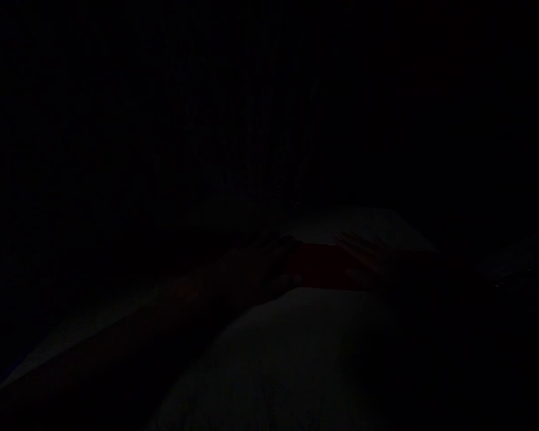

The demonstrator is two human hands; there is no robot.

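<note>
The picture is almost black. My left hand [263, 263] shows faintly at the centre, its forearm running in from the lower left. It lies against the left end of a dark red flat thing [318, 266]. My right hand [371, 257] rests on the right part of that red thing, its fingers apart and pointing left. Whether the left hand grips the red thing is lost in the dark.
A pale cloth-like surface [296, 353] spreads below the hands, and another pale patch [363, 224] lies behind them. A faint lighter shape [516, 263] sits at the right. Everything else is too dark to make out.
</note>
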